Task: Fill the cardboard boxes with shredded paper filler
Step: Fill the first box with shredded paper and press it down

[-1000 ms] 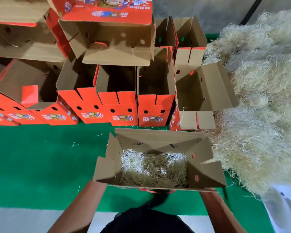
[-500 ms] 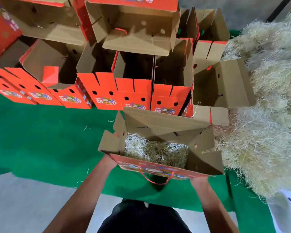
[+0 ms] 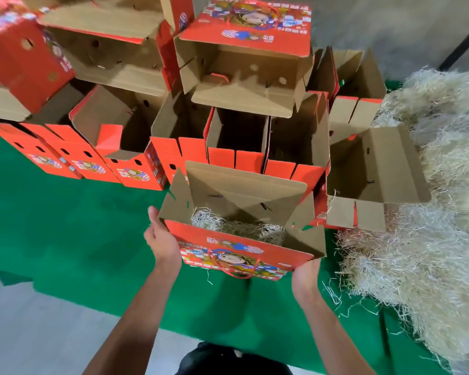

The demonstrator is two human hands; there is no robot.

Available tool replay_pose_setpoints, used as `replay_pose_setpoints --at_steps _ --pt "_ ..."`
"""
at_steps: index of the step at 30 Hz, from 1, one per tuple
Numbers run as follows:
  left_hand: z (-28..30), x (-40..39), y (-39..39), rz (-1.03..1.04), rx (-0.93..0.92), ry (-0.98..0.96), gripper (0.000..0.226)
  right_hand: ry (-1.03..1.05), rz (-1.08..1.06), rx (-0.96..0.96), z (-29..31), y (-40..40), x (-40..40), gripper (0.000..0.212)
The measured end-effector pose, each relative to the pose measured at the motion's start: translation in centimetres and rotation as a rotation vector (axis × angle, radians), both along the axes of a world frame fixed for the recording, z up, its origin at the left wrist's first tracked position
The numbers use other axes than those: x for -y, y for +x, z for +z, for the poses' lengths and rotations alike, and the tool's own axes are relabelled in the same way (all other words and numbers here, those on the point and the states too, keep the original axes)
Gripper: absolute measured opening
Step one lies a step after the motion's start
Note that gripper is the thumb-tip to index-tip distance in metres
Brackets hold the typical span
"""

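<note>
Bright, even light from overhead, no glare. A soft shadow pools on the green mat (image 3: 65, 239) under the held box (image 3: 241, 253). Edges bow outward, wide-angle; far boxes (image 3: 25, 55) smear with motion blur.

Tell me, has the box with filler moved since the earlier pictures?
Yes. Both hands, left hand and right hand, carried the filled box forward, nearer the row of red boxes.

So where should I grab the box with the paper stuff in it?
Take the filled box by its two short ends, low down, one hand on each side, as the left hand and right hand do now. It is wide, and its open flaps are floppy, so a grip there would probably bend. The red cord handle might also work, but could tip it.
</note>
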State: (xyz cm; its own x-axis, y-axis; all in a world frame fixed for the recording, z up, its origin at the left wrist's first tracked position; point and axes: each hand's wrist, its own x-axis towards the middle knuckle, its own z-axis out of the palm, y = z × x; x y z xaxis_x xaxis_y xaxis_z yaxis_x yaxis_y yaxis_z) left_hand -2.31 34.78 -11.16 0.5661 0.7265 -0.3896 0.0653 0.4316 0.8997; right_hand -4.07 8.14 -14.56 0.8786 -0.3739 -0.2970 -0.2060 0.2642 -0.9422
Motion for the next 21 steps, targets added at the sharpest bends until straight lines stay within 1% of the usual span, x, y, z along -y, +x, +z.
replay_pose_setpoints --at_steps 1,2,3,4,6,8,10,11,13,15,17,20,21 --pt "0.5 0.0 0.0 0.097 -0.025 0.178 0.048 -0.014 0.015 -0.019 -0.2 0.3 -0.1 0.035" --pt "1.1 -0.2 0.1 0.174 0.001 0.314 0.045 -0.009 0.033 -0.030 0.0 0.6 -0.4 0.037" --pt "2.2 0.0 0.1 0.194 0.062 0.370 0.043 -0.012 0.046 -0.036 -0.1 0.9 -0.8 0.038" --pt "3.1 0.2 0.3 0.193 0.125 0.411 0.040 -0.004 0.059 -0.041 0.1 1.2 -1.3 0.038" --pt "4.1 0.7 0.7 0.172 0.222 0.572 0.039 0.016 0.040 -0.039 -0.1 2.0 -1.8 0.032" --pt "4.7 0.8 1.3 0.135 0.310 0.791 0.038 0.044 0.011 -0.048 0.0 2.7 -2.1 0.020" --pt "5.1 0.8 1.5 0.068 0.393 0.997 0.038 0.001 0.054 0.020 0.1 3.4 -2.0 0.015" --pt "5.4 0.9 1.6 0.023 0.410 1.108 0.037 -0.013 0.091 0.051 0.1 3.6 -2.1 0.020" --pt "5.6 1.2 1.7 -0.062 0.389 1.349 0.034 0.021 0.140 0.068 -0.2 3.8 -2.5 0.032" --pt "5.2 2.1 1.7 -0.092 0.357 1.547 0.031 0.032 0.156 0.094 0.1 3.7 -3.0 0.040" --pt "5.0 3.6 1.8 -0.139 0.408 1.646 0.031 0.048 0.165 0.116 -0.1 3.9 -3.4 0.042" --pt "4.9 6.8 1.3 -0.245 0.525 1.695 0.032 0.043 0.164 0.143 -0.1 4.2 -4.0 0.040" --pt "4.9 7.7 1.3 -0.269 0.562 1.700 0.031 0.042 0.154 0.118 -0.2 4.3 -4.2 0.038"
